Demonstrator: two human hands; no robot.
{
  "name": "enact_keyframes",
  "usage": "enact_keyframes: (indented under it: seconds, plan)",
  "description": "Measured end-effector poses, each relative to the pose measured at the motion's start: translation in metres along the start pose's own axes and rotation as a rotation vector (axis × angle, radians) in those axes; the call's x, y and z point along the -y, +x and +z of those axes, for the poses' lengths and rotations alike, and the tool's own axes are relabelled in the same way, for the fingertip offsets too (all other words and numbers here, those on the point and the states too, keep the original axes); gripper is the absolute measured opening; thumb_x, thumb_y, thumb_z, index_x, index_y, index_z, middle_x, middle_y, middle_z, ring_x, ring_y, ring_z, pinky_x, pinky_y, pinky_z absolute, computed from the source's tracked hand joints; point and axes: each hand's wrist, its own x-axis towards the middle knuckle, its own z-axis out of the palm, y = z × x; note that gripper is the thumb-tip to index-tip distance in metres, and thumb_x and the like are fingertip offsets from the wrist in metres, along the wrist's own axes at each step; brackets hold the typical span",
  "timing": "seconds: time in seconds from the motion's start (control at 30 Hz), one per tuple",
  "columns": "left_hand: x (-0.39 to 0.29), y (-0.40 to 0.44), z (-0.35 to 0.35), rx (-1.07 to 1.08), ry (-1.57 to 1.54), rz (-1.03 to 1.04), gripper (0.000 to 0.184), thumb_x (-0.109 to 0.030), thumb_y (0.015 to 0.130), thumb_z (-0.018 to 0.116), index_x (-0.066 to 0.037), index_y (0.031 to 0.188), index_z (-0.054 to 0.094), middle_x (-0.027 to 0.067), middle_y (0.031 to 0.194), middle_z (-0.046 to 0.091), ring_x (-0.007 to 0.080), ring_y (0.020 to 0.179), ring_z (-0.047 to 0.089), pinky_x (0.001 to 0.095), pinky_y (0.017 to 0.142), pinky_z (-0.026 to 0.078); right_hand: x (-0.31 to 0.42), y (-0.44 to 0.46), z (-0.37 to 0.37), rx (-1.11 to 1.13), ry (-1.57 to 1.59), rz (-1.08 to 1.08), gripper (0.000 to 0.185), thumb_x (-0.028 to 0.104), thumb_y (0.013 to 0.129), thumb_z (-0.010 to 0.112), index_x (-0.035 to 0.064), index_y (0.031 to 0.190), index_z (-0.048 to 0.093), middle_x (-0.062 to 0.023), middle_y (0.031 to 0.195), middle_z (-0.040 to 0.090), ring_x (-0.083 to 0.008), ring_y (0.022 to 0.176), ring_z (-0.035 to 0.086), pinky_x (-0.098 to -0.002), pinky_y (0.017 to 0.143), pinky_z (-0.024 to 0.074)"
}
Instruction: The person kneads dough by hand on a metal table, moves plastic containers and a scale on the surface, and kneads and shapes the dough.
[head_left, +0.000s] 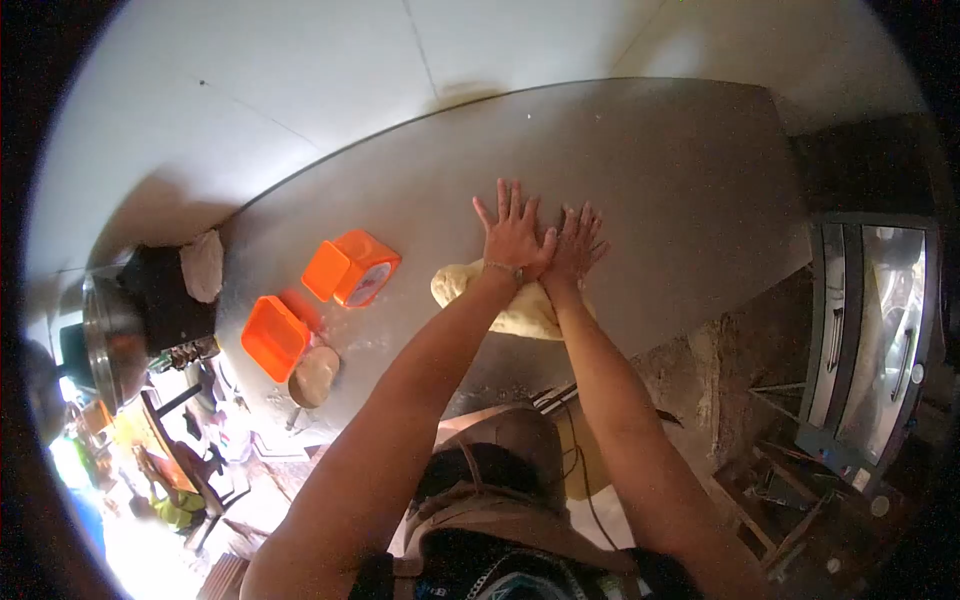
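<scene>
A pale lump of dough (pixel 527 317) lies on the grey table (pixel 680 180), close to its front edge. My left hand (pixel 513 238) presses on the dough with its heel, fingers spread and pointing away from me. Beside it, my right hand (pixel 575 245) also bears down on the dough, its fingers stretched out and apart. The two hands touch or overlap near the thumbs, and the wrists and forearms hide part of the dough. A thin bracelet circles the left wrist.
Left on the table stand an orange kitchen scale (pixel 365 275) with a dial and an orange tub (pixel 273 338). A round metal pan (pixel 314 377) with pale contents sits by the tub. A glass-doored metal cabinet (pixel 868 330) stands at right. A white wall (pixel 300 90) runs behind.
</scene>
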Motion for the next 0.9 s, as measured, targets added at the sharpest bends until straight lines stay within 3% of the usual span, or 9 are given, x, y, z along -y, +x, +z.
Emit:
enact_keyframes:
  seconds: [0.1,0.3,0.53,0.6,0.63,0.7,0.73,0.8,0.9]
  plan:
    - [0.003,0.010,0.007,-0.051,0.023,0.019,0.077,-0.051,0.094,0.054,-0.006,0.156,0.049,0.0249,0.174,0.024,0.0446,0.165,0.004,0.0777,0.123,-0.008,-0.003,0.013,0.009,-0.047,-0.033,-0.044,0.075,0.064,0.102,0.055,0.0212,0.161,0.039,-0.0130,0.178,0.018,-0.0378,0.166,0.004,-0.0803,0.122,0.0049]
    - [0.001,0.018,0.010,-0.066,0.030,0.004,0.075,-0.052,0.096,0.051,-0.006,0.156,0.049,0.0262,0.174,0.023,0.0456,0.165,0.004,0.0805,0.121,-0.007,0.000,0.018,-0.006,0.018,-0.021,-0.035,0.079,0.066,0.101,0.055,0.0212,0.163,0.037,-0.0130,0.179,0.016,-0.0369,0.166,0.005,-0.0799,0.122,0.0027]
    - [0.004,0.001,0.019,-0.198,0.068,0.094,0.068,-0.049,0.098,0.048,-0.004,0.148,0.056,0.0266,0.166,0.041,0.0464,0.162,0.019,0.0757,0.125,0.005,-0.011,0.013,0.011,-0.146,-0.022,-0.089,0.067,0.059,0.103,0.055,0.0185,0.157,0.048,-0.0152,0.175,0.027,-0.0365,0.165,0.014,-0.0783,0.123,0.0067]
    - [-0.001,-0.010,0.007,-0.193,0.056,0.113,0.068,-0.049,0.098,0.047,-0.004,0.148,0.056,0.0259,0.165,0.043,0.0457,0.162,0.021,0.0735,0.127,0.007,-0.018,0.000,0.009,-0.255,0.156,-0.199,0.057,0.052,0.106,0.053,0.0131,0.148,0.056,-0.0184,0.162,0.047,-0.0412,0.156,0.035,-0.0722,0.123,0.0185]
    - [-0.003,-0.020,0.003,-0.197,0.082,0.157,0.069,-0.050,0.098,0.046,-0.003,0.149,0.056,0.0250,0.165,0.043,0.0440,0.161,0.024,0.0720,0.127,0.009,-0.022,-0.008,0.009,-0.249,0.158,-0.192,0.057,0.052,0.106,0.053,0.0131,0.148,0.056,-0.0184,0.162,0.047,-0.0412,0.156,0.035,-0.0722,0.123,0.0185]
    - [-0.008,-0.049,-0.003,-0.181,0.108,0.204,0.070,-0.050,0.098,0.045,-0.003,0.149,0.056,0.0241,0.165,0.043,0.0423,0.161,0.026,0.0704,0.128,0.010,-0.027,-0.027,-0.001,-0.393,0.422,-0.431,0.051,0.043,0.107,0.049,0.0067,0.139,0.062,-0.0204,0.140,0.063,-0.0448,0.137,0.053,-0.0643,0.116,0.0331]
    - [-0.008,-0.061,-0.008,-0.216,0.093,0.255,0.071,-0.050,0.098,0.044,-0.003,0.150,0.055,0.0234,0.165,0.043,0.0408,0.161,0.028,0.0690,0.128,0.011,-0.029,-0.037,-0.005,-0.394,0.426,-0.418,0.051,0.043,0.107,0.049,0.0067,0.139,0.062,-0.0204,0.140,0.063,-0.0448,0.137,0.053,-0.0643,0.116,0.0331]
    - [-0.009,-0.087,-0.011,-0.233,0.079,0.311,0.071,-0.050,0.098,0.043,-0.003,0.151,0.055,0.0227,0.165,0.044,0.0393,0.160,0.030,0.0677,0.129,0.013,-0.022,-0.065,-0.032,-0.557,0.512,-0.626,0.048,0.037,0.106,0.045,0.0005,0.129,0.065,-0.0236,0.123,0.067,-0.0476,0.120,0.060,-0.0610,0.106,0.0409]
    - [-0.013,-0.120,-0.015,-0.251,0.069,0.335,0.071,-0.050,0.098,0.043,-0.003,0.150,0.056,0.0221,0.166,0.044,0.0385,0.160,0.031,0.0673,0.129,0.013,-0.022,-0.097,-0.049,-0.634,0.522,-0.662,0.050,0.039,0.106,0.041,-0.0017,0.124,0.065,-0.0249,0.119,0.068,-0.0484,0.113,0.061,-0.0609,0.102,0.0432]
